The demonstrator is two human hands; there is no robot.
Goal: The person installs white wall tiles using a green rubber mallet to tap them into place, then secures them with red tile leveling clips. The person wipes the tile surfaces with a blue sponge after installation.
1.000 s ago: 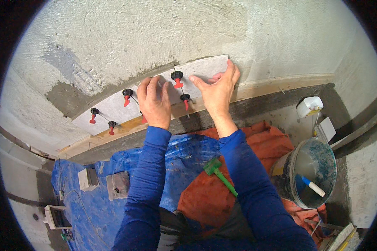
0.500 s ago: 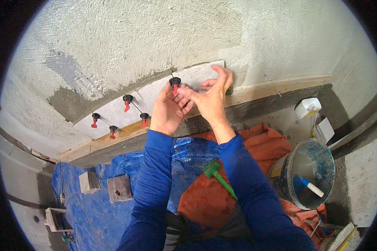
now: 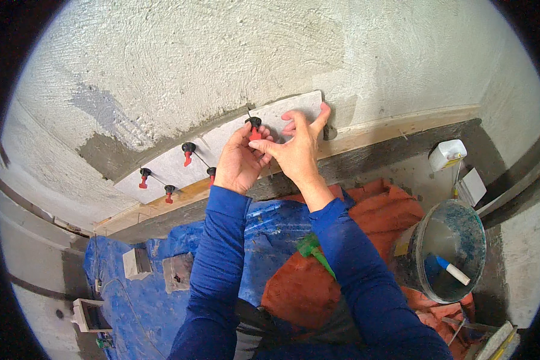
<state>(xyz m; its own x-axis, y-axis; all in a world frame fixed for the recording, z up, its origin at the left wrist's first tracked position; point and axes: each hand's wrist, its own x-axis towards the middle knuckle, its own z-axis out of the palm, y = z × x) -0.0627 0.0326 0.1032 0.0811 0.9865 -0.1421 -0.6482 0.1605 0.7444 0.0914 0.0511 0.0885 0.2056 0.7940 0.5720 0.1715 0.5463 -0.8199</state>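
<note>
A row of light grey tiles (image 3: 168, 165) lies along the foot of the rough wall. Several tile levelling clips stick out of the joints, among them one clip (image 3: 188, 150) with a black cap and red handle. My left hand (image 3: 241, 159) is cupped around the upper right clip (image 3: 255, 124), thumb and fingertips closed on its black cap. From the right, my right hand (image 3: 299, 150) reaches in with its thumb tip against the red handle. Its other fingers are spread in front of the end tile (image 3: 309, 103). Another clip (image 3: 211, 173) is partly behind my left hand.
A wooden batten (image 3: 396, 125) runs below the tiles. Blue tarp (image 3: 138, 312) and orange tarp (image 3: 300, 294) cover the floor, with a green mallet (image 3: 311, 247) on them. At right stand a bucket (image 3: 402, 264) holding a blue-and-white tool and a white container (image 3: 447, 155).
The whole view has shifted slightly, so the wall and floor sit a little further right and down. My right hand's fingers have drawn in nearer the clip; the left stays around it.
</note>
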